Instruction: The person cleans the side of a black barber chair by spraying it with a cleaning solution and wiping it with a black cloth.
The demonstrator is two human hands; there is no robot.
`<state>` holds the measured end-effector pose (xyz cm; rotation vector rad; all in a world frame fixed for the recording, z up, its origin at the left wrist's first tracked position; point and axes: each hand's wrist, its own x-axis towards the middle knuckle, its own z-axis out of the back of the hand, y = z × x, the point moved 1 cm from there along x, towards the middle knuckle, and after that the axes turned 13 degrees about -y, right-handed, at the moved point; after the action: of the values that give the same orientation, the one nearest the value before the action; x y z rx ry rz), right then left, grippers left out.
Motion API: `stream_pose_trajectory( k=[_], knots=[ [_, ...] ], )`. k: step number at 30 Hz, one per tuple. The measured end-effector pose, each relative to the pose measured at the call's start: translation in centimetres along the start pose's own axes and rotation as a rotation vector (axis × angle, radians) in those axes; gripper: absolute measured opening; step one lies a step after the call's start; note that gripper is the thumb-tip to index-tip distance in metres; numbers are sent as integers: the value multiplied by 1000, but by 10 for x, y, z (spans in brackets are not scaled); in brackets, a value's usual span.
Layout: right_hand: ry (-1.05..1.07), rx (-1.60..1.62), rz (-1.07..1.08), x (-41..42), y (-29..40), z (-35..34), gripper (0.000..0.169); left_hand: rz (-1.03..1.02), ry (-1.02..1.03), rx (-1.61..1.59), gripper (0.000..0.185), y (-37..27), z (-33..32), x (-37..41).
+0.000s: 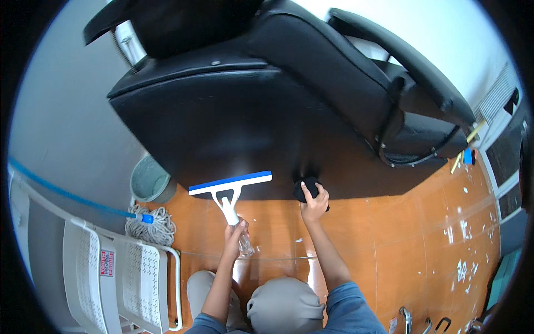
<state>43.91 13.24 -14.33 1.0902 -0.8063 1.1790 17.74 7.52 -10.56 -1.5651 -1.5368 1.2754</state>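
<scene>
My left hand (pixel 237 238) is closed around the neck of a spray bottle with a squeegee head (pixel 230 183); its body is clear, its frame white and its blade edge blue. My right hand (pixel 316 205) presses a bunched black cloth (pixel 306 190) against the lower side panel of a black upholstered salon wash chair (pixel 233 129). The squeegee head is in front of the same panel, left of the cloth; whether it touches the panel I cannot tell.
At the left, a grey-green bucket (pixel 151 179) stands by the wall, near a string mop (pixel 152 225) with a blue handle. White perforated metal seats (pixel 139 279) are at the lower left. White specks lie on the orange tiled floor (pixel 409 234). Metal chair parts show at the lower right.
</scene>
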Motion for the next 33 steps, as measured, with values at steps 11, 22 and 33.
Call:
stream_pose_trajectory(
  k=[11, 22, 33],
  knots=[
    [85, 242, 585, 13, 168, -51, 39, -79, -269, -96, 19, -59, 112, 16],
    [238, 185, 1090, -5, 343, -107, 33, -87, -405, -132, 23, -88, 171, 7],
    [877, 509, 278, -9, 378, -80, 48, -114, -370, -229, 24, -67, 166, -17]
  ],
)
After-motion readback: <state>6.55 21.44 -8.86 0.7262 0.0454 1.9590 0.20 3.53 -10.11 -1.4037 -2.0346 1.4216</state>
